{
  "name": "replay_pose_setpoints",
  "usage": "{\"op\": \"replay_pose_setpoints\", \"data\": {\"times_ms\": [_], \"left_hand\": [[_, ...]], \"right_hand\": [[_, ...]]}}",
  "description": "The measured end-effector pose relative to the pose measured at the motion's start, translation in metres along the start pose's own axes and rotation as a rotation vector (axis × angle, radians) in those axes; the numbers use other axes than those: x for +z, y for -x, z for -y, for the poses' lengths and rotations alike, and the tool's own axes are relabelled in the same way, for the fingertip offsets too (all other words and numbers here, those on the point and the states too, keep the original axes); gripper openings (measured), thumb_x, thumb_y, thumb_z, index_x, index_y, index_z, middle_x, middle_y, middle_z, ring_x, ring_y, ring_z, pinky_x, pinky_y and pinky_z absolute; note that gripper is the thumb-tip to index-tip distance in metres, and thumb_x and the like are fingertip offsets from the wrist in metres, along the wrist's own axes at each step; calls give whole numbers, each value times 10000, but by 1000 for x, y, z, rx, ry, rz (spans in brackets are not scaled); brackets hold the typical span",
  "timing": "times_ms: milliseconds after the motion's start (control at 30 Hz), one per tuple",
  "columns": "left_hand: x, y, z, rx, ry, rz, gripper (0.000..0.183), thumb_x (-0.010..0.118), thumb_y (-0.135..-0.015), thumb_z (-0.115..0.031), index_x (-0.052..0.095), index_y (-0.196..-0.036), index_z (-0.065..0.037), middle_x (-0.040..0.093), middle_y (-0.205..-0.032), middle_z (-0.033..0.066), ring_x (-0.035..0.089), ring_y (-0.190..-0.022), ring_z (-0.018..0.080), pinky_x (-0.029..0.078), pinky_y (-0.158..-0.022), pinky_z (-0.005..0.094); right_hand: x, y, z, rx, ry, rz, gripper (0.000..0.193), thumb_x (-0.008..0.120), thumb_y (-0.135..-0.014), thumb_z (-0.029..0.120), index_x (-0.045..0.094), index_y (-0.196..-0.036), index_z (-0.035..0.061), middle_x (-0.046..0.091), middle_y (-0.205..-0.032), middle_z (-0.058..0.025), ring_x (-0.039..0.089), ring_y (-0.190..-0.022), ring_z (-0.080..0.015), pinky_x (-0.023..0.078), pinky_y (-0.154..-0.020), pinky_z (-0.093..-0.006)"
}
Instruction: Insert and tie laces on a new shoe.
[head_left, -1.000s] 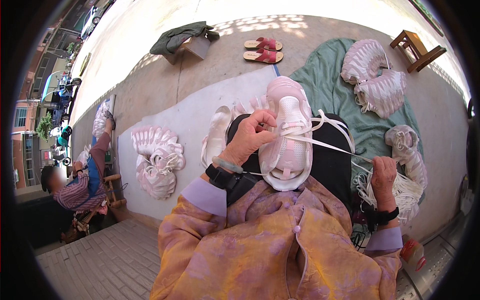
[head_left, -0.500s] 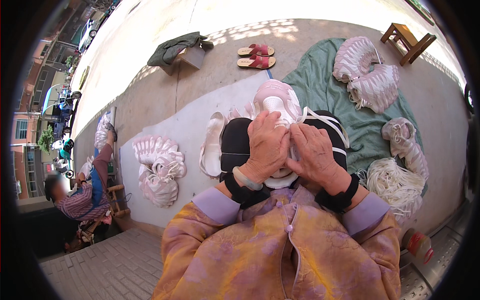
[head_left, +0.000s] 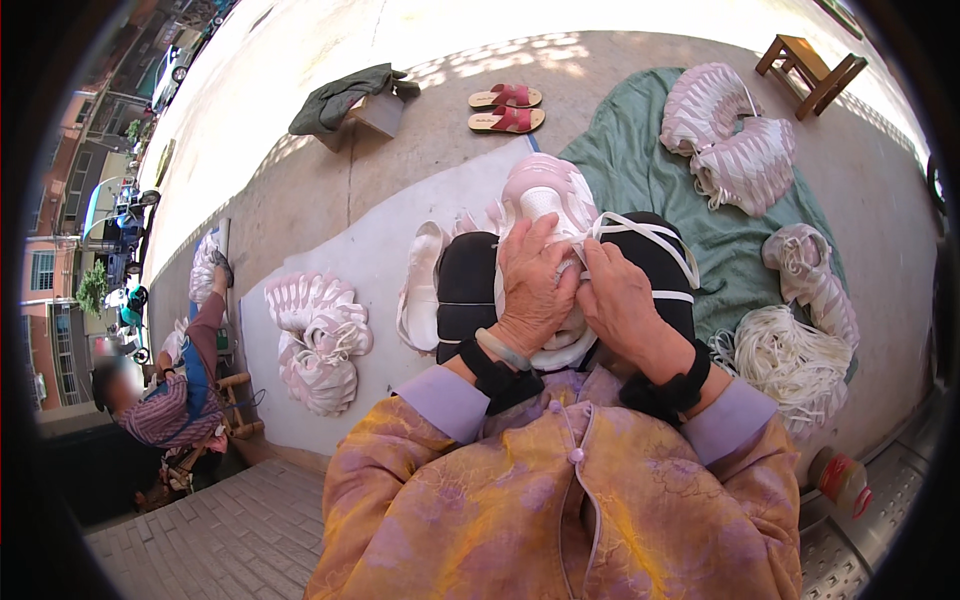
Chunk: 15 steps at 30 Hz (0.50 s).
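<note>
A pink and white sneaker [head_left: 540, 180] rests across my lap, its toe pointing away from me. My left hand [head_left: 537, 285] lies over the lacing area, with the fingers bent against the upper and the thumb close to the opening. Beside it my right hand [head_left: 622, 300] is closed, thumb and fingertips pinching a white shoelace [head_left: 652, 228] at the eyelets. The lace's loose part loops right across my black-covered knee. My fingertips partly hide the eyelets. A white shoe-shaped piece [head_left: 421, 285] stands left of my lap.
Pink and white shoe uppers lie stacked on the pale sheet [head_left: 385, 210] at left and the green cloth [head_left: 625, 140] at right. A heap of white laces [head_left: 785, 365] is near my right elbow. Beyond are red sandals [head_left: 508, 118] and a wooden stool [head_left: 808, 72]. Another person [head_left: 180, 400] sits far left.
My right hand has drawn in its fingers and now pinches the lace beside the eyelets. The left hand has shifted slightly down over the shoe. The view has moved a little.
</note>
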<state>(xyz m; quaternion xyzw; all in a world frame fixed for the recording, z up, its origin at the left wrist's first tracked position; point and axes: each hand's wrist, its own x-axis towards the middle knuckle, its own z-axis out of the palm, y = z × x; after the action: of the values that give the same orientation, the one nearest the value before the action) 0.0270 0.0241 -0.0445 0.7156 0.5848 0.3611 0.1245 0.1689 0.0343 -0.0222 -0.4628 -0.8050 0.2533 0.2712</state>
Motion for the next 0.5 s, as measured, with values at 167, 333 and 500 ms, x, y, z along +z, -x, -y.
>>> {"op": "replay_pose_setpoints", "data": {"times_ms": [167, 333, 500], "left_hand": [[3, -1, 4, 3, 41, -24, 201, 646, -691, -110, 633, -880, -39, 512, -1257, 167, 397, -1187, 411, 275, -1009, 498], [-5, -20, -8, 56, -98, 88, 177, 648, -694, -69, 624, -863, -21, 533, -1209, 206, 466, -1130, 393, 348, -966, 462], [-21, -24, -19, 108, -222, 173, 131, 572, -728, -56, 570, -797, 55, 483, -1203, 261, 430, -1143, 421, 349, -953, 468]], "right_hand": [[7, -3, -5, 57, -75, 16, 383, 493, -718, 6, 525, -1098, -30, 554, -895, -199, 562, -800, -398, 471, -702, -438], [9, -3, -20, 73, -151, -21, 279, 509, -726, 32, 548, -1000, -1, 567, -877, -185, 581, -816, -386, 479, -709, -449], [10, 0, -16, 57, -153, -117, 365, 503, -727, 33, 540, -1090, 8, 572, -898, -190, 581, -823, -385, 479, -723, -451]]}}
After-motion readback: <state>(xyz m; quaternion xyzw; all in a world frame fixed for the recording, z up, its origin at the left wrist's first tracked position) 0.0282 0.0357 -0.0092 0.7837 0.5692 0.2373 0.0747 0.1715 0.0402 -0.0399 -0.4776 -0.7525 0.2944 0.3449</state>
